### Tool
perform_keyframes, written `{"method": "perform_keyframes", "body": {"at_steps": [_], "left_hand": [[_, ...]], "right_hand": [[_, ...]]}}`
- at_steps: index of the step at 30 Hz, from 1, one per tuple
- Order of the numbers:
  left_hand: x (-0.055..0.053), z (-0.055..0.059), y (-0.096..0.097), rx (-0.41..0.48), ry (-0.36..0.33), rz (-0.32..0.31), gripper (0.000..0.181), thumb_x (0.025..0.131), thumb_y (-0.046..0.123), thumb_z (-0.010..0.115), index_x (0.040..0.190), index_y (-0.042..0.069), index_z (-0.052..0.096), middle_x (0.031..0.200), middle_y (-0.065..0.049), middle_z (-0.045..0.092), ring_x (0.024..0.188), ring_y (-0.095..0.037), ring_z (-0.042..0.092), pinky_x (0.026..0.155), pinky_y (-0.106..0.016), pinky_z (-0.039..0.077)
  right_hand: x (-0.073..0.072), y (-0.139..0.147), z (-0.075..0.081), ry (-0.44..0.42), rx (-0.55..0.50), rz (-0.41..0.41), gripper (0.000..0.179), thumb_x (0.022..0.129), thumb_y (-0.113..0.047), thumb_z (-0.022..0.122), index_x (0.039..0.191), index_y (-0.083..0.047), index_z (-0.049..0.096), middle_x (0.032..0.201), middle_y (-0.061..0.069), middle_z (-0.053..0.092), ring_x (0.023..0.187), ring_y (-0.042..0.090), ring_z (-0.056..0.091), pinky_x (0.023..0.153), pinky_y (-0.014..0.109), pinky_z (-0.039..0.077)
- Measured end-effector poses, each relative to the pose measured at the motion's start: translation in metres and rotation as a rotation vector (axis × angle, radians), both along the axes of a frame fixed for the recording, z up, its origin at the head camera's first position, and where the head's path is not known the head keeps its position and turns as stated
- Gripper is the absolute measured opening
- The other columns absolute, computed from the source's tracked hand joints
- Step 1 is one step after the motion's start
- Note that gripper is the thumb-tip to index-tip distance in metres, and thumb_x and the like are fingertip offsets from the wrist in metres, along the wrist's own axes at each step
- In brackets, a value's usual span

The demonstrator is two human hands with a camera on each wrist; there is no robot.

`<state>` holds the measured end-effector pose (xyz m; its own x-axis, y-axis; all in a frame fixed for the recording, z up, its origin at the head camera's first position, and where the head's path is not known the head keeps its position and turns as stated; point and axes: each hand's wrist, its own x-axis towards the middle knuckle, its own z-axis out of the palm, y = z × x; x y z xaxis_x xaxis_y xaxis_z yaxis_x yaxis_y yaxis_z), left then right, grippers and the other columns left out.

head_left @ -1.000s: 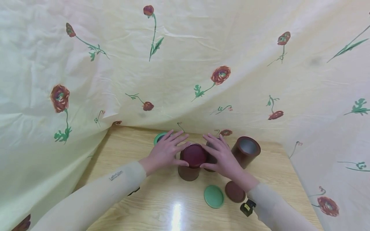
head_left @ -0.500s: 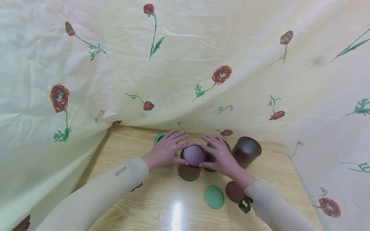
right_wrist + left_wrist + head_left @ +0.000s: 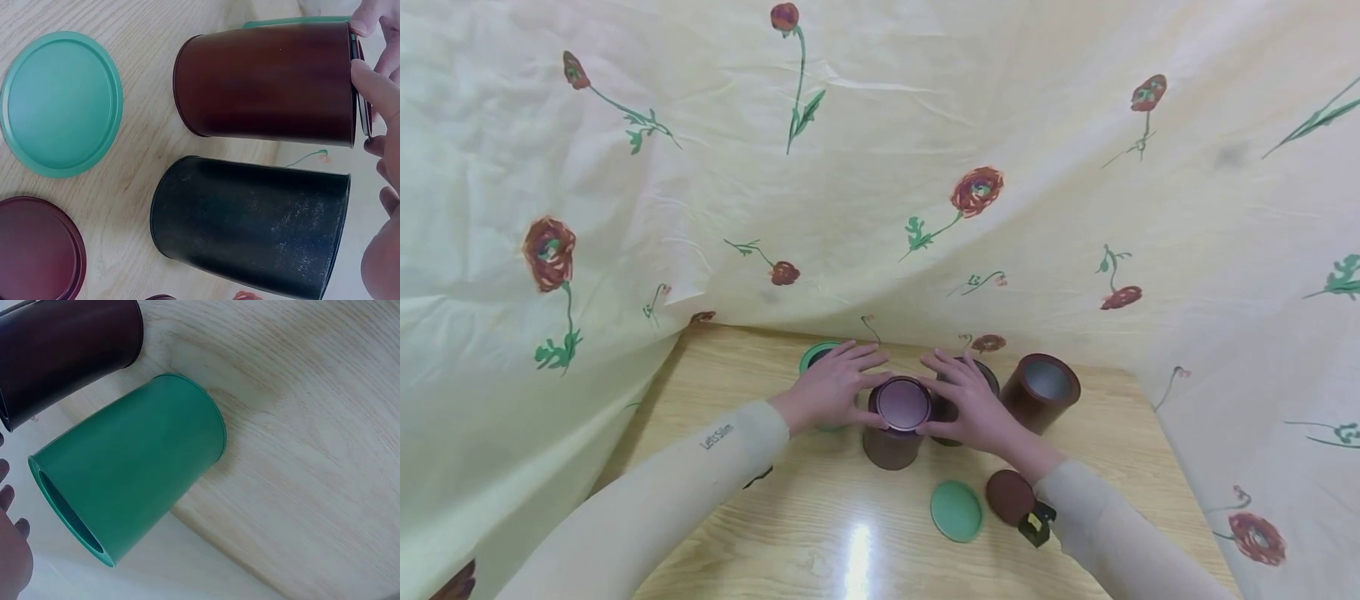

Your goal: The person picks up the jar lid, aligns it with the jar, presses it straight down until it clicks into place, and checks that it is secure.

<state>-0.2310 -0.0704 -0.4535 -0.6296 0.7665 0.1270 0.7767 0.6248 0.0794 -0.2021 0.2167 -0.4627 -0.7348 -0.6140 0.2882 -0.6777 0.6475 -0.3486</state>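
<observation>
A round dark red lid (image 3: 903, 404) sits at the mouth of a dark red canister (image 3: 891, 450), held between both hands. My left hand (image 3: 835, 387) grips its left edge and my right hand (image 3: 973, 408) its right edge, thumbs nearest me. In the right wrist view, a narrow gap shows between part of the lid (image 3: 364, 119) and the upright canister's rim. A green canister (image 3: 134, 462), open at the top, stands beside my left hand, partly hidden by it in the head view. Behind my right hand is a black canister (image 3: 250, 225).
Farther right stands an open dark red canister (image 3: 1037, 396). A green lid (image 3: 956, 511) and another dark red lid (image 3: 1011, 497) lie on the wooden table (image 3: 805, 533) in front. Flowered cloth (image 3: 865, 208) hangs behind and along the sides.
The lid has tilted, so its top now looks pale and shiny instead of deep red. Both hands keep hold of it and have barely shifted. The canisters stay put.
</observation>
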Motion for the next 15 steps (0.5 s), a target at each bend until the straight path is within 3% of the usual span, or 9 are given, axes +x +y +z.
{"method": "perform_keyframes", "body": {"at_steps": [15], "left_hand": [[0.0001,0.0027,-0.0015,-0.089,-0.042,0.015,0.076,0.097,0.073,0.060,0.155,0.024,0.060,0.167,-0.004,0.046,0.161,-0.027,0.031,0.133,-0.049,0.021]], "right_hand": [[0.0008,-0.0023,0.0023,-0.057,0.023,0.010,0.061,0.082,-0.025,0.094,0.134,-0.001,0.073,0.157,0.026,0.052,0.155,0.051,0.032,0.122,0.079,0.016]]}}
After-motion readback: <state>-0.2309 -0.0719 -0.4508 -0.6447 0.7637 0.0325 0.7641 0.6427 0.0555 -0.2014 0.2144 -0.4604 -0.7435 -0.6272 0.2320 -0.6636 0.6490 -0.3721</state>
